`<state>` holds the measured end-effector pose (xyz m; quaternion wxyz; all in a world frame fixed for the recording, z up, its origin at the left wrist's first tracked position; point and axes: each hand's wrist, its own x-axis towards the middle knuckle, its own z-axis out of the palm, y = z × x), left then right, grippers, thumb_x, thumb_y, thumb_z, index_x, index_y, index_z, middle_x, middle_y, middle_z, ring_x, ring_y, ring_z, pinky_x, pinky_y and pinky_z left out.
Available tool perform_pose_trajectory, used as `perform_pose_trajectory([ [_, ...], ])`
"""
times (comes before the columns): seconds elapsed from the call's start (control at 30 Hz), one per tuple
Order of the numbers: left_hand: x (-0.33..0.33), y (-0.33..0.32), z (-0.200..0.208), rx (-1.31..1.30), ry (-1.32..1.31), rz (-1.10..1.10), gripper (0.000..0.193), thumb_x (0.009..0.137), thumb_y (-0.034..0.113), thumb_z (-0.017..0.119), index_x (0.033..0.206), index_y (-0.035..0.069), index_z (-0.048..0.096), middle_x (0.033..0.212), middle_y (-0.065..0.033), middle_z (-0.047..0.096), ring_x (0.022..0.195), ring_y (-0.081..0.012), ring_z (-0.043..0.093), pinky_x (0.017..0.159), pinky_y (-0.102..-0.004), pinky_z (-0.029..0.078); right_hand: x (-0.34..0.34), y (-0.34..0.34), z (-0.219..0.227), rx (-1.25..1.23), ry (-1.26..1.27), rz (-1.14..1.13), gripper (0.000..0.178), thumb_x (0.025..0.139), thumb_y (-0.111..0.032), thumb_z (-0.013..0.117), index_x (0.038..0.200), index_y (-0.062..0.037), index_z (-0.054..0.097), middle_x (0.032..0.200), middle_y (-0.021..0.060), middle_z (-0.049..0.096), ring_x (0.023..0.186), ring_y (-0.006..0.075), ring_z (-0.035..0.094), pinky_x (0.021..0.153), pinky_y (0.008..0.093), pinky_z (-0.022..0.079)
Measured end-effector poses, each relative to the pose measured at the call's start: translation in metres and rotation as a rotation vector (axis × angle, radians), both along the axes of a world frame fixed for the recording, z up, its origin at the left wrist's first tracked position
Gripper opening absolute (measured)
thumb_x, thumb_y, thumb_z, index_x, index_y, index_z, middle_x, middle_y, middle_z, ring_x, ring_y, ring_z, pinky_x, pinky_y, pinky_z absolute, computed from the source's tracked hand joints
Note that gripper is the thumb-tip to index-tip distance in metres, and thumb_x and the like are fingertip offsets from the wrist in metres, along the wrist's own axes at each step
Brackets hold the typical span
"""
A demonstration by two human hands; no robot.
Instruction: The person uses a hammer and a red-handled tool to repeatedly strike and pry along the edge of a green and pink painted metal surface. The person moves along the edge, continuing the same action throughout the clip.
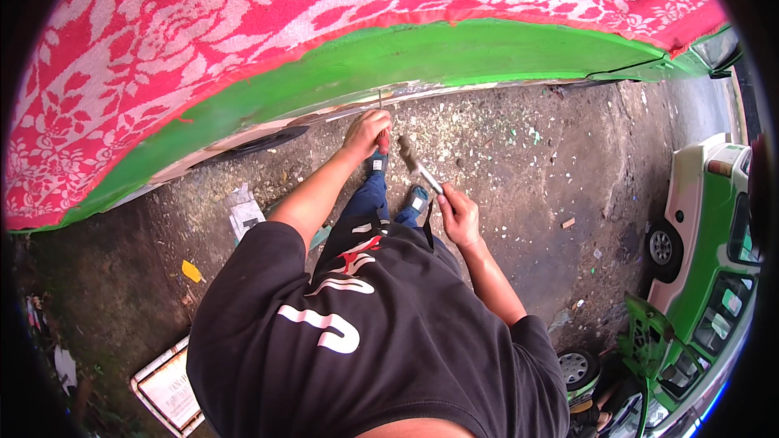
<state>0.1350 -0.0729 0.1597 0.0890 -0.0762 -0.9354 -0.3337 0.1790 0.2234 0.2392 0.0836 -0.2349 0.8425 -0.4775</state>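
My left hand (367, 135) is closed around a thin-shafted tool that looks like a screwdriver (383, 143), its reddish handle showing below the fist. The metal shaft points up at the lower edge of a green vehicle panel (357, 65); whether the tip touches is too small to tell. Paint along that edge looks whitish and worn. Lower and to the right, my right hand (460, 215) grips a hammer (425, 176) by its handle. The hammer's dull brown head tilts up toward the left hand, apart from the tool there.
A pink floral cloth (243, 16) covers the vehicle's top. Pale flakes litter the concrete ground (519, 162) around my shoes. A second green and white vehicle (698, 251) stands at right, near a loose wheel (574, 367). At lower left lie a framed sign (172, 389) and a yellow scrap (191, 271).
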Motion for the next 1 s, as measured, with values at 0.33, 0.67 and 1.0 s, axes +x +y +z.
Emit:
perform_pose_trajectory([
  [0.33,-0.007,-0.027,-0.024,0.241,-0.272,0.074,0.018,0.068,-0.008,0.063,0.082,0.003,0.059,0.097,-0.0107,0.064,0.094,-0.0312,0.061,0.079,-0.0387,0.049,-0.013,-0.022,-0.017,0.117,0.192,0.108,0.023,0.090,-0.017,0.063,0.112,-0.0119,0.062,0.068,0.0096,0.055,0.053,0.0334,0.058,0.047,0.0437,0.046],
  [0.67,-0.007,-0.011,0.009,0.149,-0.015,-0.058,0.012,0.075,0.000,0.063,0.086,0.005,0.061,0.107,-0.0131,0.063,0.099,-0.0333,0.061,0.083,-0.0392,0.050,-0.004,-0.004,-0.009,0.091,0.024,-0.031,0.023,0.091,-0.019,0.065,0.109,-0.0053,0.066,0.073,0.0132,0.062,0.061,0.0326,0.062,0.053,0.0409,0.047],
  [1.0,-0.009,-0.005,-0.012,0.107,-0.050,-0.069,0.021,0.070,-0.008,0.063,0.086,0.005,0.061,0.103,-0.0091,0.060,0.081,-0.0221,0.063,0.073,-0.0330,0.051,0.002,0.003,-0.014,0.066,-0.014,-0.056,0.022,0.092,-0.020,0.063,0.109,-0.0062,0.066,0.074,0.0140,0.063,0.063,0.0346,0.063,0.057,0.0415,0.048],
])
